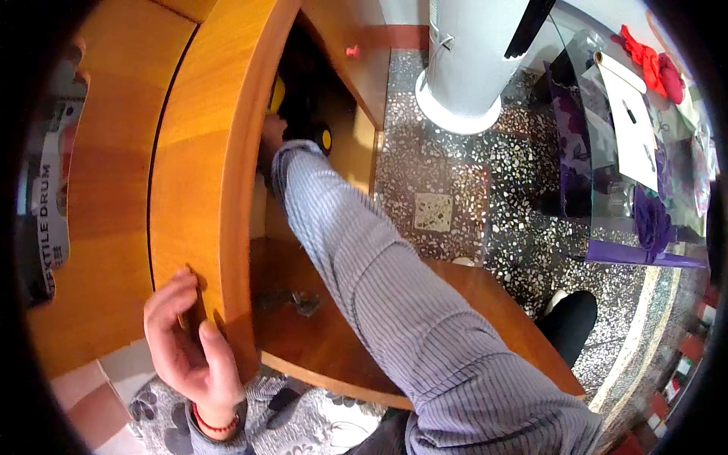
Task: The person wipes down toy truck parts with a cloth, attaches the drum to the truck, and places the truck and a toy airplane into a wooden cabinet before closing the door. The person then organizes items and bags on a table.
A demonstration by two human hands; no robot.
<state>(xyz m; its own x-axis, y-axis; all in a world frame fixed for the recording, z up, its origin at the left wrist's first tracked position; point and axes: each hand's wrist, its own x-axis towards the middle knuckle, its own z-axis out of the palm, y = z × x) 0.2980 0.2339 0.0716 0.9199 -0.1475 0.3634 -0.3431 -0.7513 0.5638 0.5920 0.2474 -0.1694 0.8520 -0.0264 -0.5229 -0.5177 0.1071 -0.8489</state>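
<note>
My left hand (193,345) rests against the corner of the wooden cabinet (205,167), its fingers and thumb apart, with nothing seen between them. A red bracelet (215,429) is round that wrist. My right arm, in a grey striped sleeve (379,265), reaches into the dark cabinet opening. Only part of my right hand (273,133) shows there, and its fingers are hidden. Close to it are a yellow part (277,95) and a black wheel with a yellow hub (326,139); the object they belong to is mostly in shadow.
An open cabinet door (353,61) with a pink knob stands beyond my arm. Small clear objects (303,302) lie on the brown board below. A white cylindrical unit (470,68) stands on the speckled floor. At right, a glass table holds papers (629,125) and red cloth (652,64).
</note>
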